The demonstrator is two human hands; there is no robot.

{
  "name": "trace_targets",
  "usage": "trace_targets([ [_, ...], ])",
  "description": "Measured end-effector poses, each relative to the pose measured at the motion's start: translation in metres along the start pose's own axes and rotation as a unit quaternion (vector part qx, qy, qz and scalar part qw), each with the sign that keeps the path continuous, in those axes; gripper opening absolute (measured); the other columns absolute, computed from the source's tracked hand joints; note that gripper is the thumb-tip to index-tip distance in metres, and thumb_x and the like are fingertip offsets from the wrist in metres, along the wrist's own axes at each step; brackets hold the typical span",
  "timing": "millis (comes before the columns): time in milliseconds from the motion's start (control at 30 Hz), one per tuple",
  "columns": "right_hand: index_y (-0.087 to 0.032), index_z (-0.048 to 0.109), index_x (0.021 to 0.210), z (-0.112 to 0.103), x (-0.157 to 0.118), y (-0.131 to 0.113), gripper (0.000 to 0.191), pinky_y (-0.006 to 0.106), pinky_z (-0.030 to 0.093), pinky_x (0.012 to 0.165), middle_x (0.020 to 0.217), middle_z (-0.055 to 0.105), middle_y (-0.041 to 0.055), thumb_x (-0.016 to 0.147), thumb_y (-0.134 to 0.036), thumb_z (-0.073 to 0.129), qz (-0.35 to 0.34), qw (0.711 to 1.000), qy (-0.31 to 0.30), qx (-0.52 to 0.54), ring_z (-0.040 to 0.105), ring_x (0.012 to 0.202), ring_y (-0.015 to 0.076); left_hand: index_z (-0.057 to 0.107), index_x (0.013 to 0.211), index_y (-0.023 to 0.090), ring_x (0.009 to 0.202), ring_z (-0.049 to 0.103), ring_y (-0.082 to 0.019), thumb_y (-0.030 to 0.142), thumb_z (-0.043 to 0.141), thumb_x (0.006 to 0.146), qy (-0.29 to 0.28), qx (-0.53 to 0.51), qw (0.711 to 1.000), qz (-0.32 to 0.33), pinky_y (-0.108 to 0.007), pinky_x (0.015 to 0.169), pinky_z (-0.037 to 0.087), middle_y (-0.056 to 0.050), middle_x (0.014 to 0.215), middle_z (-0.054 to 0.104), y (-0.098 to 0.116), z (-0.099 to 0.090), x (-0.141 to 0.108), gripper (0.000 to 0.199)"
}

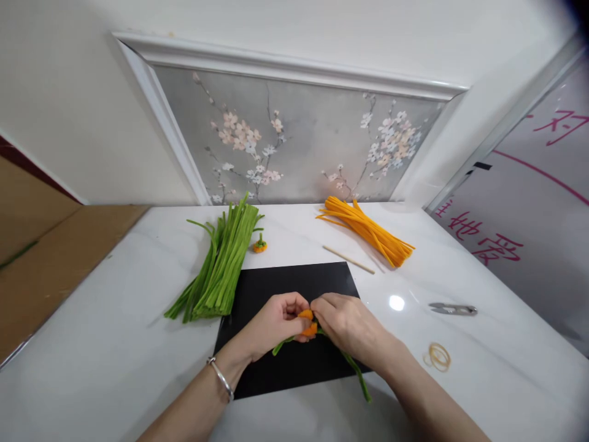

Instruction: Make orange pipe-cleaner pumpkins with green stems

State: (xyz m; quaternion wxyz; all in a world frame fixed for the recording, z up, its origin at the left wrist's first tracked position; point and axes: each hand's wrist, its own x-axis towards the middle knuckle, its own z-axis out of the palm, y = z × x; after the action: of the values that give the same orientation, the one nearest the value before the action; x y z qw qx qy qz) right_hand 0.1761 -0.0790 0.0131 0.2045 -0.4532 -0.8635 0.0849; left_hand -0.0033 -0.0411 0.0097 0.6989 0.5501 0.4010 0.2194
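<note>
Above a black mat (pixel 285 380), my left hand (pixel 278 319) pinches a small orange pipe-cleaner piece (pixel 309 330) between thumb and fingers. My right hand (pixel 340 316) meets it from the other side, its fingers pressed together at the piece's edge. Green pipe-cleaner stems (pixel 356 371) come out from under both hands, one short end on the left and a longer one hanging toward the lower right. What exactly the right fingertips grip is hidden behind the knuckles. A silver bangle (pixel 221 379) circles my left wrist.
A bundle of green pipe cleaners (pixel 225 264) lies left, beside a small orange-and-green piece (pixel 260 246). Orange pipe cleaners (pixel 368 230) and a thin wooden stick (pixel 348 259) lie behind the mat. Thread snips (pixel 453 309) and rubber bands (pixel 438 356) lie right; a cardboard box (pixel 50 245) stands far left.
</note>
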Motion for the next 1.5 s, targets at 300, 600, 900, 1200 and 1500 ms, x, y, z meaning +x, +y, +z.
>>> trace_targets([
  [300, -0.02, 0.058, 0.087, -0.001, 0.003, 0.002, 0.016, 0.021, 0.045, 0.065, 0.079, 0.063, -0.0018, 0.087, -0.007, 0.048, 0.112, 0.969, 0.017, 0.22, 0.06, 0.071, 0.0116, 0.062, 0.08, 0.015, 0.07, 0.067, -0.014, 0.025, 0.072, 0.072, 0.02, -0.032, 0.999, -0.001, -0.026, 0.066, 0.056, -0.002, 0.075, 0.069, -0.005, -0.002, 0.002, 0.016],
  [600, -0.018, 0.058, 0.107, -0.003, 0.001, 0.002, 0.024, 0.026, 0.05, 0.074, 0.094, 0.063, 0.0062, 0.09, -0.008, 0.045, 0.07, 0.988, 0.051, 0.126, 0.061, 0.083, 0.0157, 0.063, 0.083, 0.016, 0.079, 0.068, -0.018, 0.032, 0.077, 0.07, 0.02, -0.042, 0.999, -0.015, -0.031, 0.072, 0.057, -0.002, 0.08, 0.069, -0.004, -0.003, 0.0, 0.025],
  [900, -0.02, 0.06, 0.075, -0.016, -0.005, 0.003, 0.017, 0.019, 0.044, 0.053, 0.063, 0.062, -0.0041, 0.087, -0.012, 0.051, 0.163, 0.953, -0.081, 0.244, 0.061, 0.055, 0.0107, 0.061, 0.094, 0.018, 0.079, 0.068, -0.015, 0.031, 0.073, 0.074, 0.021, -0.035, 0.999, 0.004, -0.023, 0.063, 0.054, -0.002, 0.087, 0.067, -0.004, -0.002, 0.0, 0.026],
  [1200, -0.019, 0.058, 0.077, -0.011, -0.004, 0.001, 0.02, 0.022, 0.04, 0.064, 0.075, 0.061, 0.0001, 0.088, -0.007, 0.046, 0.084, 0.993, -0.041, 0.077, 0.057, 0.067, 0.0124, 0.065, 0.088, 0.014, 0.074, 0.068, -0.015, 0.023, 0.071, 0.074, 0.0, 0.019, 1.0, 0.003, -0.023, 0.064, 0.053, -0.001, 0.076, 0.067, -0.004, 0.002, 0.0, 0.018],
  [1500, -0.02, 0.054, 0.07, -0.031, -0.012, 0.018, 0.023, 0.023, 0.033, 0.059, 0.068, 0.058, -0.002, 0.085, -0.005, 0.045, 0.12, 0.99, -0.065, 0.022, 0.052, 0.062, 0.012, 0.065, 0.09, 0.015, 0.075, 0.069, -0.015, 0.024, 0.073, 0.073, 0.033, -0.015, 0.999, -0.007, -0.023, 0.068, 0.054, -0.001, 0.075, 0.068, -0.004, -0.002, 0.0, 0.021],
])
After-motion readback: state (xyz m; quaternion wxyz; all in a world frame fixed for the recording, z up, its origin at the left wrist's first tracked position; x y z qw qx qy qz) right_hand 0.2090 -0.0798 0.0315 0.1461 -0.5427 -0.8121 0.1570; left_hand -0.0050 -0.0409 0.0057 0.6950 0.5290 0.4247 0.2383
